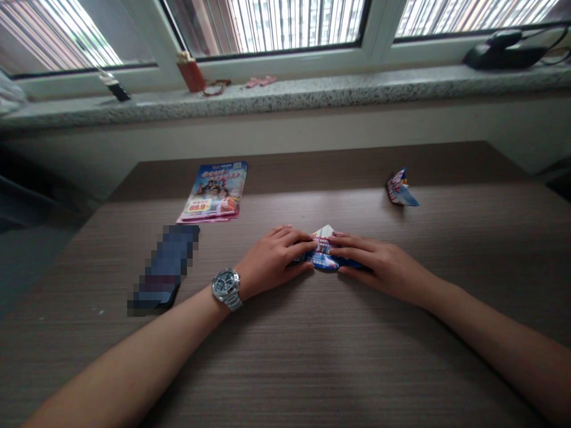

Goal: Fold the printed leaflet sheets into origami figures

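Note:
A partly folded printed flyer (325,260) lies on the table between my hands, with a white pointed flap standing out at its far side. My left hand (277,255), with a metal watch (226,286) on the wrist, grips the flyer's left end, thumb along the near edge and fingers over the top. On the other end, my right hand (384,265) holds it the same way. The fingers cover both ends of the paper. Farther right stands a small folded paper piece (400,189) in similar print, apart from both hands.
A stack of colourful flyers (218,190) lies at the back left of the wooden table (285,356). Nearer is a dark, pixelated phone-like object (167,267). On the stone windowsill (312,98) sit a red-brown case (191,72) and a black device with a cable (506,53).

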Demonstrator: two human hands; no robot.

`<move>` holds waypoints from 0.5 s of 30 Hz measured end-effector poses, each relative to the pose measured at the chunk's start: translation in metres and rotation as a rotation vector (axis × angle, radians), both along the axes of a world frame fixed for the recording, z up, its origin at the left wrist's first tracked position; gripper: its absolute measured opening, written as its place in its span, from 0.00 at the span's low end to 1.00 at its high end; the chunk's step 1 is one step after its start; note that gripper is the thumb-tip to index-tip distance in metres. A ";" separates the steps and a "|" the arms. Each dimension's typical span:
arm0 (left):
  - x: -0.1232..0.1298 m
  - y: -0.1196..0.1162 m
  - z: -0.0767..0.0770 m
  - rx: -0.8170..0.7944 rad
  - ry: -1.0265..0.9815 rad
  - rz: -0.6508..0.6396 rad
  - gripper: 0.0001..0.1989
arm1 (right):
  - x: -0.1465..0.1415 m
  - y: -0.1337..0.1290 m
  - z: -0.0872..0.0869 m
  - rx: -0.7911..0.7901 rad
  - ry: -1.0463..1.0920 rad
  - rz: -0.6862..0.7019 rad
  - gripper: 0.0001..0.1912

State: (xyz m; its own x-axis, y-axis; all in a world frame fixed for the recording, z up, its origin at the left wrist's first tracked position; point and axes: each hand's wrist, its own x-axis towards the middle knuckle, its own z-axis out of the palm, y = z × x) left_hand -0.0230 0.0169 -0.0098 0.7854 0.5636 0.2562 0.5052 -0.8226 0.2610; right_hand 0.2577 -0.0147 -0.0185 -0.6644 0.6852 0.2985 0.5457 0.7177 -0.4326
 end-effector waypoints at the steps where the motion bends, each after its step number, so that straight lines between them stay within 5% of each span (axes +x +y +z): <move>1: 0.000 0.000 0.001 0.005 -0.002 -0.003 0.18 | 0.000 0.000 0.000 0.001 0.008 0.004 0.22; 9: 0.000 -0.001 0.003 0.050 0.014 -0.003 0.16 | 0.002 0.000 0.000 -0.034 0.050 0.013 0.17; 15: -0.002 -0.001 0.001 0.065 -0.016 0.023 0.14 | 0.003 0.001 0.003 -0.009 0.051 0.012 0.24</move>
State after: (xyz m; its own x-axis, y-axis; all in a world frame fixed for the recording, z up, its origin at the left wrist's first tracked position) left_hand -0.0248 0.0157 -0.0084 0.7680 0.5630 0.3053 0.5202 -0.8264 0.2155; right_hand 0.2603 -0.0141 -0.0158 -0.6570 0.6798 0.3260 0.5141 0.7202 -0.4658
